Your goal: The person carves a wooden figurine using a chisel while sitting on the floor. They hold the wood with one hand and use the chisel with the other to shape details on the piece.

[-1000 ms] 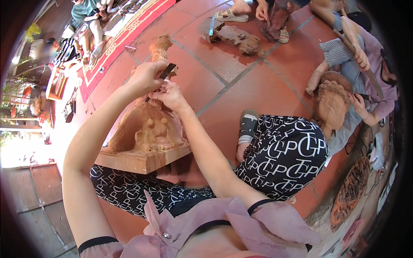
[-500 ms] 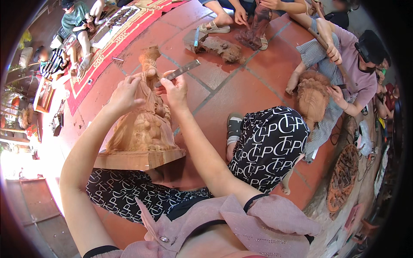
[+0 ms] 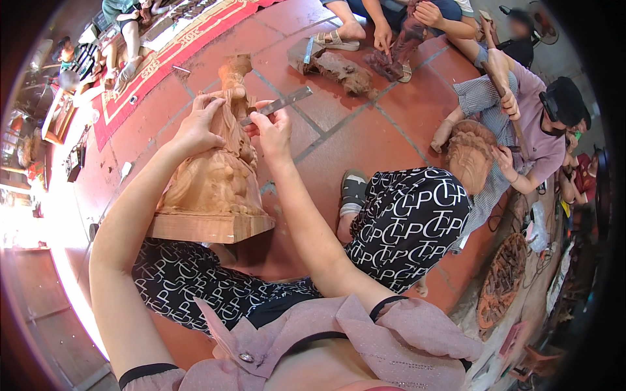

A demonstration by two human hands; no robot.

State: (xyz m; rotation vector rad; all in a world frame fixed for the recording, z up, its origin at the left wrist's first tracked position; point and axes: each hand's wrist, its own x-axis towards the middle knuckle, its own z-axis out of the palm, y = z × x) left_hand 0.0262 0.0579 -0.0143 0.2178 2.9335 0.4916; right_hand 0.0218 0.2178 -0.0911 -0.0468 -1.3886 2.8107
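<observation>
A carved wooden statue (image 3: pixel 218 173) on a thick square base (image 3: pixel 212 225) stands in front of me, over my patterned trousers. My left hand (image 3: pixel 202 127) is curved around the statue's upper left side, thumb and fingers pressed on it. In my right hand (image 3: pixel 270 127) I pinch a flat grey metal chisel (image 3: pixel 290 99). One end of it sticks out up and to the right; its other end meets the statue's upper front, and my fingers partly hide that contact.
At the right a person (image 3: pixel 541 124) with a mallet steadies a carved wooden head (image 3: pixel 471 153). Beyond lies a rough wood piece (image 3: pixel 339 72), near another person's dark carving (image 3: pixel 401 49). A round tray (image 3: pixel 502 280) of tools is at the lower right, a red mat (image 3: pixel 156 72) at the far left.
My left hand has closed from hovering beside the statue to gripping its side. The chisel stays in my right hand, at a slightly flatter slant. The whole view has shifted a little.
</observation>
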